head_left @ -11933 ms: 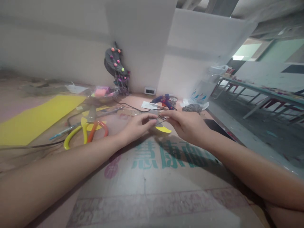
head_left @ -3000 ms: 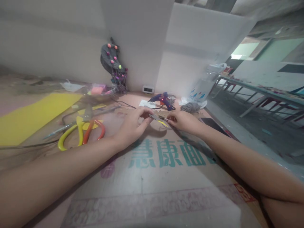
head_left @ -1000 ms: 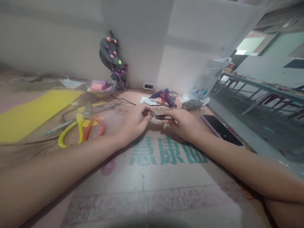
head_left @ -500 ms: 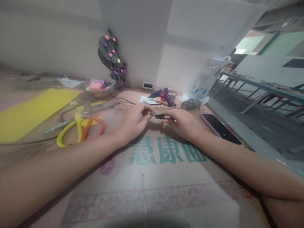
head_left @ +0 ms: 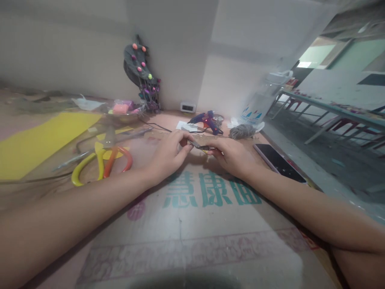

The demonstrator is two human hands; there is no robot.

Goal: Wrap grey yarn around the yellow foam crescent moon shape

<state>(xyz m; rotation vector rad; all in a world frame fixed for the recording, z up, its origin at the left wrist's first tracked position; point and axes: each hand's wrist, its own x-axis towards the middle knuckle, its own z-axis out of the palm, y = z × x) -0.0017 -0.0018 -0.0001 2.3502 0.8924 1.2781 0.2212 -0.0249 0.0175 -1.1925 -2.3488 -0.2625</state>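
Observation:
Both my hands meet over a sheet of cardboard (head_left: 186, 237) printed with green characters. My left hand (head_left: 168, 154) is closed in a pinch on one end of a small thin grey and dark piece (head_left: 199, 146). My right hand (head_left: 233, 154) is curled round its other end, where a bit of yellow shows. What the piece is I cannot make out.
Yellow and orange handled scissors (head_left: 102, 162) lie left of my left hand, beside a yellow sheet (head_left: 39, 140). Behind my hands are a blue glue gun (head_left: 207, 120), a grey yarn ball (head_left: 243, 130) and a clear jug (head_left: 264, 100). A phone (head_left: 278, 162) lies right. A dark ornament with coloured beads (head_left: 141, 70) leans in the corner.
Since half a second ago my hands have stayed nearly still, pinching the same small piece. Earlier a yellow cut-out lay flat under my fingers; now only a sliver of yellow shows.

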